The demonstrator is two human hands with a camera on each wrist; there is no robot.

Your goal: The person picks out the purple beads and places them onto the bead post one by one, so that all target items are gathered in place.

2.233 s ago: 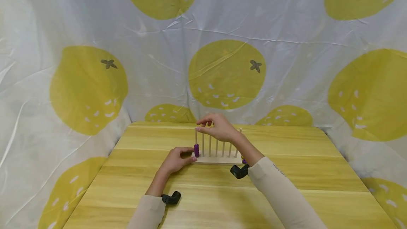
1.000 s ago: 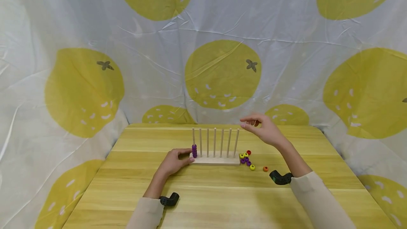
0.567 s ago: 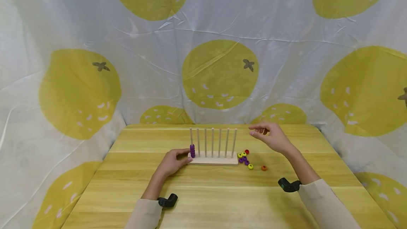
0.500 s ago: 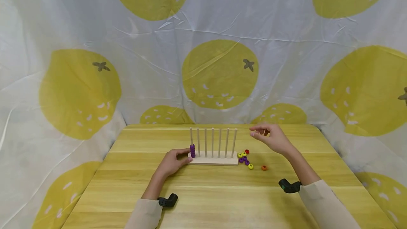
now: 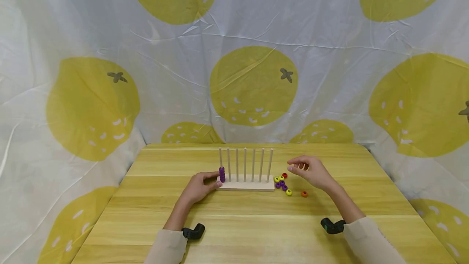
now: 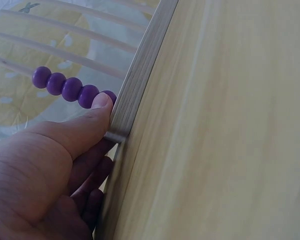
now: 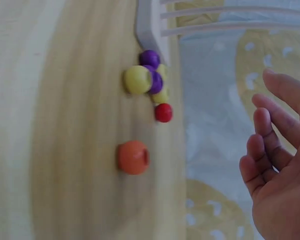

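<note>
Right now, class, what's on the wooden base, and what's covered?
Seven pegs stand on the wooden base; the leftmost peg carries five purple beads. The left hand covers some of the base's left end, and the beads hide the peg inside them.

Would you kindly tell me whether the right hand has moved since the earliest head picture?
Yes: judged against the wooden rack, the right hand has gone from the top of the leftmost peg to beyond the rack's right end, and lower.

The wooden seven-peg rack stands upright, five purple beads stacked on its leftmost peg; loose yellow, purple, red and orange beads lie near its right end.
</note>
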